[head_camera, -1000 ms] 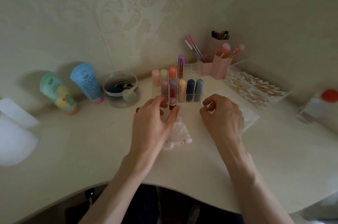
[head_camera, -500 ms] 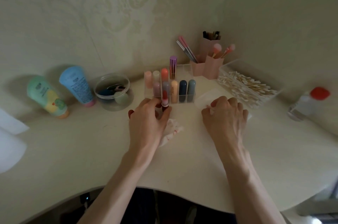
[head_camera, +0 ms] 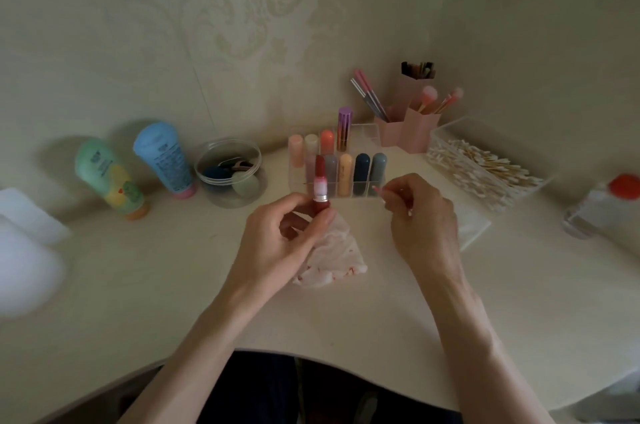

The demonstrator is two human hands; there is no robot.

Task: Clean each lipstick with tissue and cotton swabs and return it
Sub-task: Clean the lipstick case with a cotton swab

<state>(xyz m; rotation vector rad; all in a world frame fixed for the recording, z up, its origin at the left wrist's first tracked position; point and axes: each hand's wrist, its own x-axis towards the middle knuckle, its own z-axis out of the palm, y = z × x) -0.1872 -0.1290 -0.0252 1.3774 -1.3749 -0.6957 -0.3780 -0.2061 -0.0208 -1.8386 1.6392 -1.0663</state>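
Mid-task at the desk (head_camera: 138, 285), as I read it from my remote feed: the rack (head_camera: 364, 137) at the back holds about nine capped tubes (head_camera: 362, 169), and I cannot tell which of them have been cleaned. Just in front of the rack, my left hand (head_camera: 280, 243) has its fingers curled tight around the base of one open lipstick (head_camera: 320, 188), held upright. In front of the rack's right end, my right hand (head_camera: 422, 219) pinches a swab (head_camera: 381, 190), its pink-stained tip apart from the lipstick. A crumpled tissue (head_camera: 332, 257) with red smears lies in front of the rack under the left hand, so I judge the wiping done and the swab work in hand; capping and returning remain, and no cap shows. The lipstick has a dark red base, a silver collar, a pale pink sleeve and a deep red bullet wound out.
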